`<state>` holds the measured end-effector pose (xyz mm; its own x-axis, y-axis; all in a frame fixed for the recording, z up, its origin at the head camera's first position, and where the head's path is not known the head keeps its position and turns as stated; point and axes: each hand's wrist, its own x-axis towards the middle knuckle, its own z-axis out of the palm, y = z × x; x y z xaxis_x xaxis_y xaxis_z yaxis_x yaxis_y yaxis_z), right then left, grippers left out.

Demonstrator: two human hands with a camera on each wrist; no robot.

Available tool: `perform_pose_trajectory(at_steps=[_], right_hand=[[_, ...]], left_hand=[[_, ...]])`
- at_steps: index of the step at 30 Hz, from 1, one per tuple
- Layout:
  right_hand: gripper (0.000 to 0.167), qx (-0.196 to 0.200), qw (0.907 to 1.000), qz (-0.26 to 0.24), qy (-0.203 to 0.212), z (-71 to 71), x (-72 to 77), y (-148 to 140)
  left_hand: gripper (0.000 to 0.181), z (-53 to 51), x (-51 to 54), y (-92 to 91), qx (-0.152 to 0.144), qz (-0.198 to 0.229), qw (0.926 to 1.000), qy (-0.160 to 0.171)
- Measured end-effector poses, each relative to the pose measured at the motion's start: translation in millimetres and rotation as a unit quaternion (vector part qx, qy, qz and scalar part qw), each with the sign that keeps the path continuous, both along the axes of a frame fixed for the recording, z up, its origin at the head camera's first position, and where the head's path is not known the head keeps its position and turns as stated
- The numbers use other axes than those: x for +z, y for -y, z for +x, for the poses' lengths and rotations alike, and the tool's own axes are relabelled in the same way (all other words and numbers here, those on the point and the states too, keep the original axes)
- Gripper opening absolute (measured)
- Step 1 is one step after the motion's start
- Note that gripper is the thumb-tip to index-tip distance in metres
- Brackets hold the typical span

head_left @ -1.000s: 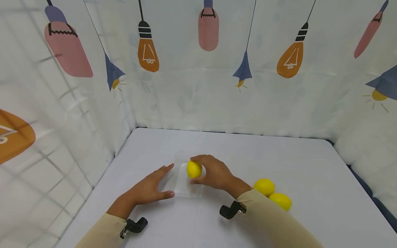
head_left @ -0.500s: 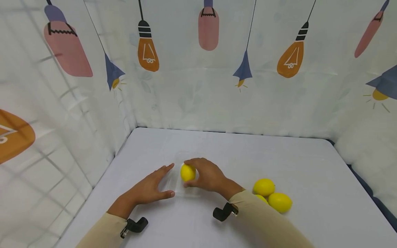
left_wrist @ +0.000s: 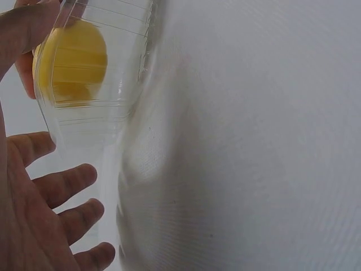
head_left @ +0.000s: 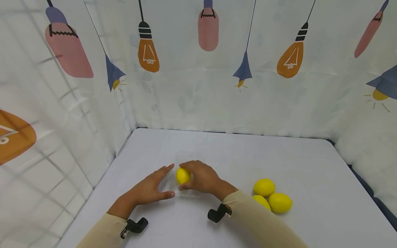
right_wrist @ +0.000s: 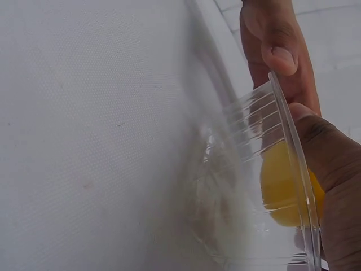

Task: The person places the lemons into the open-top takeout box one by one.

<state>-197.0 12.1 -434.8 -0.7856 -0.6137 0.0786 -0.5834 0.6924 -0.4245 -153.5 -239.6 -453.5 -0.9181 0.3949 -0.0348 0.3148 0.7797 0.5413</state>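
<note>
A yellow lemon (head_left: 183,176) is pinched between the thumb and fingers of my right hand (head_left: 201,177). It sits partly down inside a clear plastic container (head_left: 192,194), whose ribbed wall (right_wrist: 248,124) stands before the lemon in the right wrist view. My left hand (head_left: 147,189) is at the container's left side, fingers spread and straight. In the left wrist view the lemon (left_wrist: 79,62) shows through the clear wall, and the left index fingertip is close to the container's rim; whether it touches I cannot tell.
Three more lemons lie grouped to the right: a back lemon (head_left: 264,187), a right lemon (head_left: 280,202) and a front lemon (head_left: 262,201) beside my right sleeve (head_left: 257,217). A white cloth covers the table (head_left: 235,151). A patterned curtain (head_left: 192,93) hangs behind.
My right hand has moved left and slightly down with the lemon, lowering it into the container. The front lemon of the group has come out from behind my right sleeve. The left hand stays put.
</note>
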Motion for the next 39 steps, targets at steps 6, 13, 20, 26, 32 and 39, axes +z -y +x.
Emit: perform_pose_trajectory(at_steps=[6,13,20,26,32,39], right_hand=[[0.080,0.003,0.9998,0.014,-0.013,0.1,-3.5,4.4],[0.078,0.016,0.9989,0.025,-0.036,-0.5,-9.1,7.0],[0.071,0.022,0.9980,0.041,-0.042,0.2,-9.0,9.0],[0.069,0.023,0.9979,0.043,-0.044,0.4,-8.3,9.0],[0.073,0.021,0.9978,0.041,-0.049,0.1,-8.2,7.6],[0.073,0.015,0.9983,0.035,-0.045,0.9,-5.9,5.1]], left_hand=[[0.101,-0.1,-0.6,-0.2,0.001,-0.001,1.0000,0.004],[0.103,-0.2,-1.9,-1.2,0.001,-0.003,1.0000,0.006],[0.103,-0.7,-2.3,-0.9,0.001,-0.003,1.0000,0.004],[0.102,-1.4,-1.7,-1.0,-0.001,-0.002,1.0000,0.001],[0.102,-1.6,-1.3,-1.1,0.000,-0.004,1.0000,-0.001],[0.102,-1.3,-1.6,-1.0,0.001,-0.005,1.0000,-0.003]])
